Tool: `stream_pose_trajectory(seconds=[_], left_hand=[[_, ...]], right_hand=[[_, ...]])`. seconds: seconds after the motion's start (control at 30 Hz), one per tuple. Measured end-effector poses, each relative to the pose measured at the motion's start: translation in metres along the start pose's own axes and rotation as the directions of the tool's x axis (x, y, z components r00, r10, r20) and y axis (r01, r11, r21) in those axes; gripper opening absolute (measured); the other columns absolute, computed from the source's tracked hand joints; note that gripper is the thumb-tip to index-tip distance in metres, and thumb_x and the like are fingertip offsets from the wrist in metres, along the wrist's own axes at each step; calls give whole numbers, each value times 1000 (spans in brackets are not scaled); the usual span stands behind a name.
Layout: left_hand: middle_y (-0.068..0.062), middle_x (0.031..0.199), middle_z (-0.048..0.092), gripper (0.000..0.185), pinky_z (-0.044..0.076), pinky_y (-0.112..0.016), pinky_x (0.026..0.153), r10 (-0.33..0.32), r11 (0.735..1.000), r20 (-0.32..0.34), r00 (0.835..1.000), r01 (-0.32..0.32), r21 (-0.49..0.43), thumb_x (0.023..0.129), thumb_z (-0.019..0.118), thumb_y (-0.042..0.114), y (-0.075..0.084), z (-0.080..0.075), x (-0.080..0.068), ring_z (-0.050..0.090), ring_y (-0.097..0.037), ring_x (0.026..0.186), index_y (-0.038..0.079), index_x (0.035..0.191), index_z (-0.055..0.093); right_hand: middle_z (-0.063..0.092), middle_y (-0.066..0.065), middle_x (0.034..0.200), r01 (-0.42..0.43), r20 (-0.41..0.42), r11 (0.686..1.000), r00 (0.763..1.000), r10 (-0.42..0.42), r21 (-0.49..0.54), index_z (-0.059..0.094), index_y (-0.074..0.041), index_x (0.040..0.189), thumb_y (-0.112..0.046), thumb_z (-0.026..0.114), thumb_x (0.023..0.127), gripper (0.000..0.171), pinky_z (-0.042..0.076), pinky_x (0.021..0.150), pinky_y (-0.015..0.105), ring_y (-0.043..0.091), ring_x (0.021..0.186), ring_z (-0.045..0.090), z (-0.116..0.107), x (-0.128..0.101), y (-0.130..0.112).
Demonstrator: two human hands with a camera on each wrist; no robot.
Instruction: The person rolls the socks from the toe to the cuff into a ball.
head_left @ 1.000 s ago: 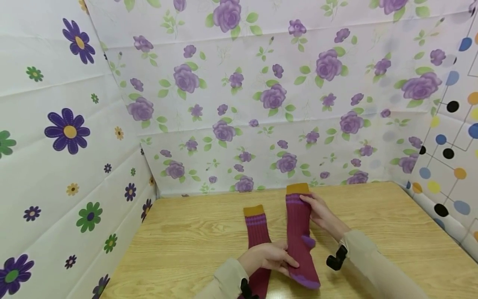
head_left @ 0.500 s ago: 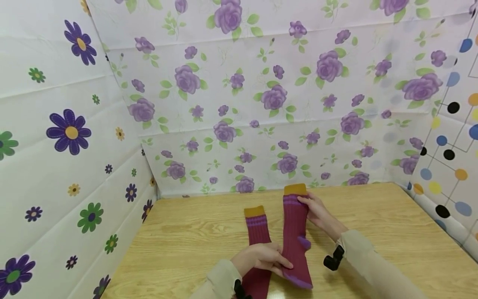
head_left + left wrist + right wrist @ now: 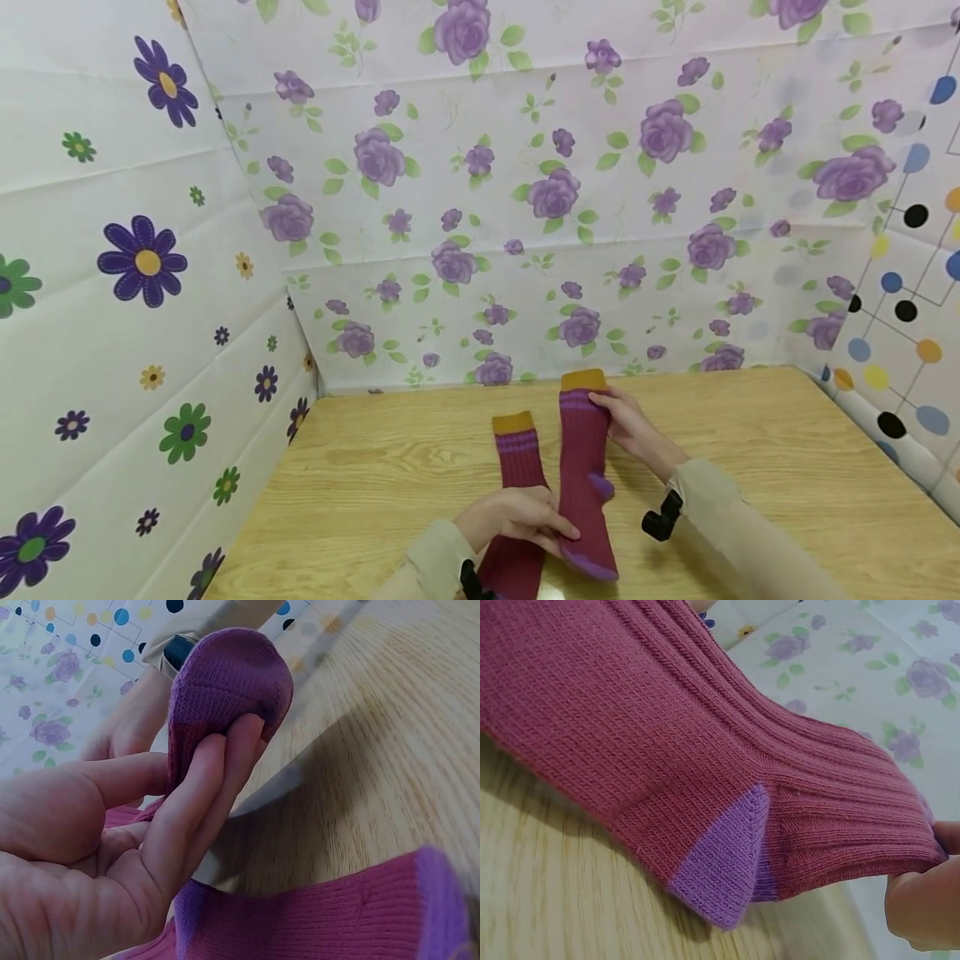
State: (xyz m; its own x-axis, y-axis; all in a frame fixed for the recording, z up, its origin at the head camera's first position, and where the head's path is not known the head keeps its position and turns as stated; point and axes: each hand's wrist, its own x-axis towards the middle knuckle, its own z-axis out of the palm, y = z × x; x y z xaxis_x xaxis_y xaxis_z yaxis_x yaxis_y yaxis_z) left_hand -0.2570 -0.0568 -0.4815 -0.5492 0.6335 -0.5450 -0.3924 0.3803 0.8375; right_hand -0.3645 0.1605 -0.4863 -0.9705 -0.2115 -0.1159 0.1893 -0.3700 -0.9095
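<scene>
My left hand (image 3: 521, 518) pinches a maroon sock (image 3: 582, 450) near its purple toe, and my right hand (image 3: 633, 429) grips the same sock just below its mustard cuff. Between them the sock is stretched lengthwise, tilted above the table, its purple heel pointing right. In the left wrist view my thumb and fingers close on either side of the toe (image 3: 229, 671). The purple heel patch (image 3: 727, 859) shows large in the right wrist view. A matching second sock (image 3: 517, 458) lies flat to the left, partly hidden under my left hand and forearm.
Both socks are over a light wood-grain table (image 3: 375, 475). A flower-print sheet (image 3: 480, 208) hangs along its far edge, with a daisy-print sheet (image 3: 150, 333) on the left and a dotted sheet (image 3: 900, 367) on the right.
Both hands have shifted left with the held sock, bringing it closer to the sock lying on the table. Their hold on it looks the same.
</scene>
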Motion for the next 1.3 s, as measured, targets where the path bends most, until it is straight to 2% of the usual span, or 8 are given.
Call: stream_pose_trajectory(seconds=[0.07,0.13,0.37,0.6,0.8,0.93,1.07,1.3], left_hand=[[-1,70,70,31,57,-23,65,-11,1000,-8,1000,11,3,91,61,0,0,-1,0,65,-6,63,9,61,63],[1,67,69,35,56,-21,62,-18,1000,-12,1000,18,0,91,60,-1,-1,-2,-2,65,-5,61,11,58,61],[1,69,69,27,58,-23,70,15,1000,8,1000,-14,-9,92,59,-1,-3,-6,-8,66,-5,63,9,68,66],[3,70,69,48,58,-23,67,16,999,21,1000,-16,32,92,59,-1,-7,-17,-14,65,-3,66,18,52,38],[3,68,67,50,57,-22,64,30,998,43,999,-33,53,92,60,1,-11,-25,-19,65,-3,65,19,54,33],[4,68,68,39,56,-20,60,38,997,55,998,-41,63,91,61,1,-15,-28,-22,65,-3,65,16,58,47],[6,74,69,21,54,-17,60,42,997,74,996,-47,66,91,61,0,-20,-31,-25,64,-2,67,12,74,63],[4,81,70,16,55,-19,60,42,997,100,994,-48,58,90,61,-5,-27,-38,-30,65,-4,71,9,82,66]], right_hand=[[63,-8,96,-7,6,1000,1000,7,1,20,6,148,-11,45,102,55,53,80,22,5,88,63,3,0,0],[63,-7,96,-16,8,1000,1000,16,2,20,6,148,-11,45,102,55,53,79,22,6,88,63,6,0,-1],[63,-8,99,0,35,1000,999,0,-14,21,4,149,-12,41,104,52,53,80,23,6,91,63,11,2,1],[61,-8,109,48,152,998,987,-42,-32,18,0,150,-12,38,105,51,52,86,24,6,100,61,16,7,6],[59,-9,112,59,179,997,983,-49,-48,14,-2,152,-14,37,105,53,52,86,23,4,100,61,19,7,6],[59,-9,111,53,199,997,979,-41,-53,15,-3,151,-15,36,106,52,52,84,23,5,99,62,20,6,6],[57,-7,109,32,219,998,975,-19,-54,24,-5,143,-16,35,106,41,52,82,22,5,96,61,22,5,7],[50,-2,112,11,236,998,972,3,-58,23,-3,142,-12,30,107,37,53,78,21,6,93,60,25,6,8]])
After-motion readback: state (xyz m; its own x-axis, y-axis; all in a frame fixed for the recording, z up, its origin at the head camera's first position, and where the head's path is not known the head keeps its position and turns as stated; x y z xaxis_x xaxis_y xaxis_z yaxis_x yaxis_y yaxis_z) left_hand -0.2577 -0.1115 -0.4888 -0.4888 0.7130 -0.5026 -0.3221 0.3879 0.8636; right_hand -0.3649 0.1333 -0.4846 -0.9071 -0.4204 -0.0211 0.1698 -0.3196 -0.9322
